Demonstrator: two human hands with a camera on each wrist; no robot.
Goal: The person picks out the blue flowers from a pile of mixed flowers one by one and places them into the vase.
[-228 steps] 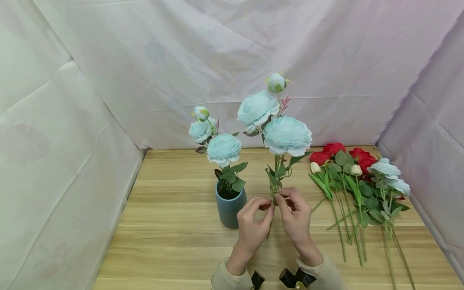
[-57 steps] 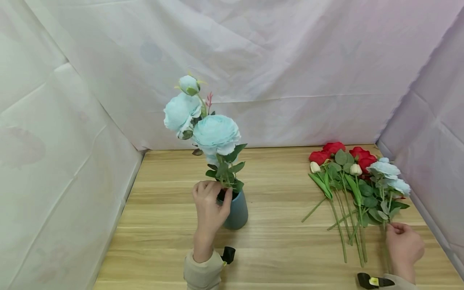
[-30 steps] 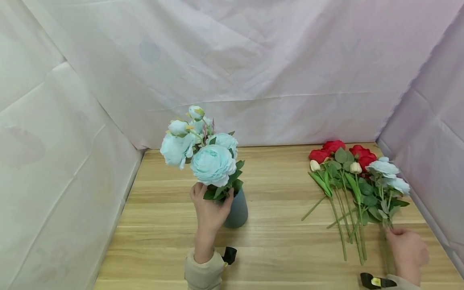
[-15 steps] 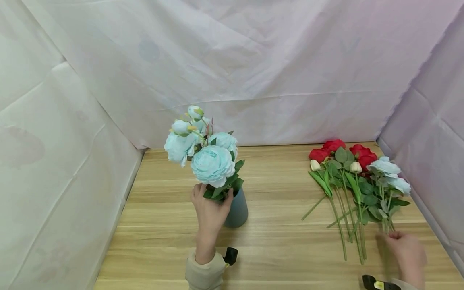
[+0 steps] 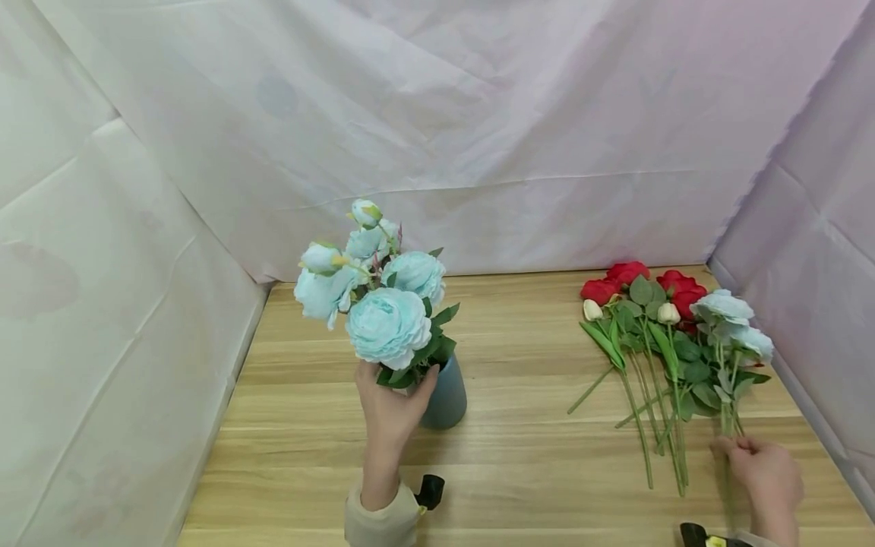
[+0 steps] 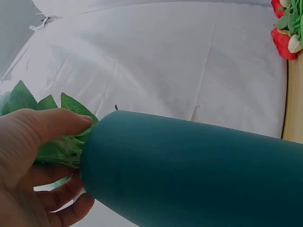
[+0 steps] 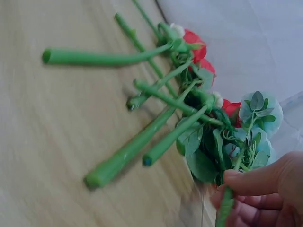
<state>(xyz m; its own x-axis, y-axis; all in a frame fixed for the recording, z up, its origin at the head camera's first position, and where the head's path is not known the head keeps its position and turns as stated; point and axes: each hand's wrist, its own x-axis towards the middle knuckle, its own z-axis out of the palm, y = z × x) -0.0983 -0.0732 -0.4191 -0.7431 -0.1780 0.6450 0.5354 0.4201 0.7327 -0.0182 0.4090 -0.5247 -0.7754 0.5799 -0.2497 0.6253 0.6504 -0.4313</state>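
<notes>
My left hand is at the mouth of a blue-grey vase, gripping the leafy stems of a light-blue artificial peony. In the left wrist view the thumb lies over green leaves right at the vase's rim, with the other fingers curled below. A second light-blue peony stands in the vase behind the first. Far to the right, my right hand pinches the green stem of another light-blue flower, whose head lies at the pile's right edge.
Beside that flower lie red flowers and white tulips, their stems crossing and pointing toward me on the wooden table. Pale cloth closes off the back and both sides.
The peony held earlier in both hands has gone into the vase, sunk lower and now leans forward-left. My right hand moved to the pile and shifted slightly down the stem there.
</notes>
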